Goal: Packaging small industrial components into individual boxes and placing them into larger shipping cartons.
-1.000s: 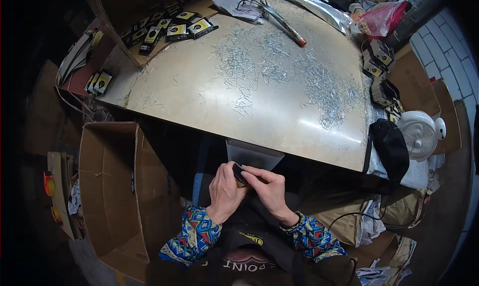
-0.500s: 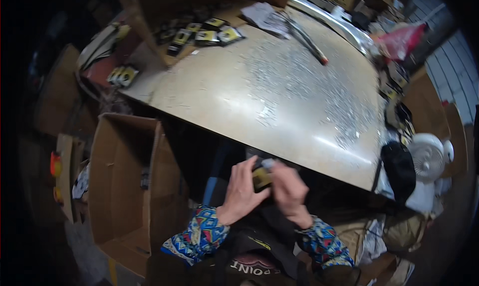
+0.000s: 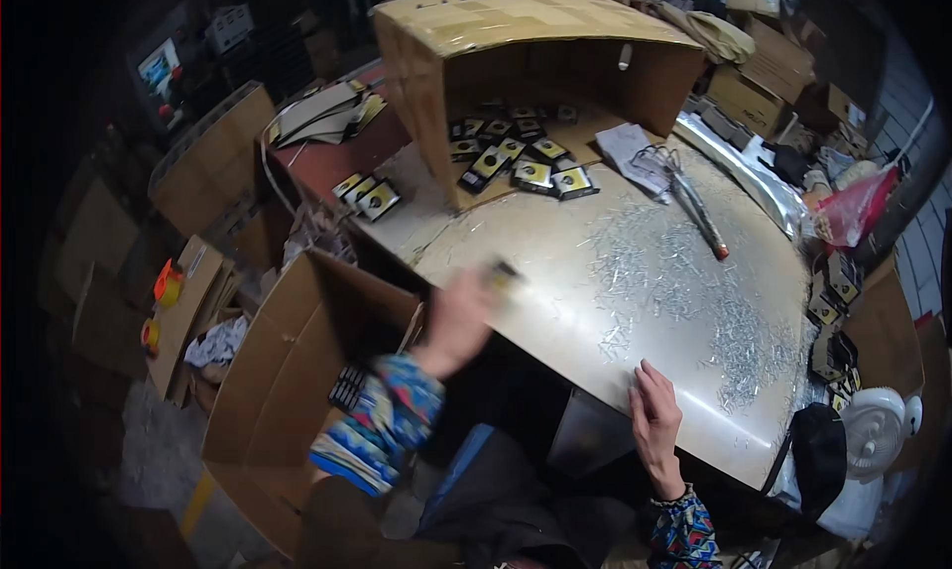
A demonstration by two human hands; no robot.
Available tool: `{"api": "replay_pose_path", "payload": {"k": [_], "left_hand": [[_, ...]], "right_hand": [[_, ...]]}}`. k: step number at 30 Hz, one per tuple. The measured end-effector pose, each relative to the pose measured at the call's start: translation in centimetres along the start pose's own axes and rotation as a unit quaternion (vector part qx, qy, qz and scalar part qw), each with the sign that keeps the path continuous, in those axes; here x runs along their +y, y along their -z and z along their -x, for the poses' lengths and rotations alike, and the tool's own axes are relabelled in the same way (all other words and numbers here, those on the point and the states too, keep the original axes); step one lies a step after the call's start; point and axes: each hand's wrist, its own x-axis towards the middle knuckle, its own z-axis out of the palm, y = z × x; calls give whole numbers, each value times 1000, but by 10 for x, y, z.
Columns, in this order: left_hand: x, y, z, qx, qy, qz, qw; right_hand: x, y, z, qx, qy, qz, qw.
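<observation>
A small black and yellow box [image 3: 504, 274], smeared by motion, is in the fingers of my left hand [image 3: 456, 316], above the table's left front edge. My right hand [image 3: 656, 417] lies at the table's front edge with its fingers stretched out and nothing in them. Many small silvery metal pieces [image 3: 645, 281] are scattered over the tabletop [image 3: 526, 242] beyond it. Farther back, several like black and yellow boxes [image 3: 534, 176] lie in and before the mouth of a large cardboard carton [image 3: 540, 23]. A row of similar boxes [image 3: 377, 200] stands left of that carton.
An open carton [image 3: 278, 371] stands below my left forearm. A long tool with an orange tip [image 3: 702, 212] lies beside crumpled paper [image 3: 627, 157]. At the right are a white fan [image 3: 873, 432], a black bag [image 3: 818, 460] and more small boxes [image 3: 825, 301].
Both hands were together over my lap, at the small box. Now my left hand has carried it leftward and forward, while my right hand has let go and moved right. The view has shifted too.
</observation>
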Motion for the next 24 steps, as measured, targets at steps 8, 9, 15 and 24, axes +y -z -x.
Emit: {"api": "replay_pose_path", "payload": {"k": [8,9,15,24], "left_hand": [[-41,-14,-145,31,-177,-176,968],[-36,-35,-170,-31,-74,-174,982],[-96,-68,-257,-78,168,-230,956],[12,-54,-146,-163,186,271,930]], "right_hand": [[33,-29,-91,-5,148,274,950],[37,-39,-109,10,165,313,935],[49,-39,-113,-93,83,247,961],[84,29,-61,-28,59,198,978]]}}
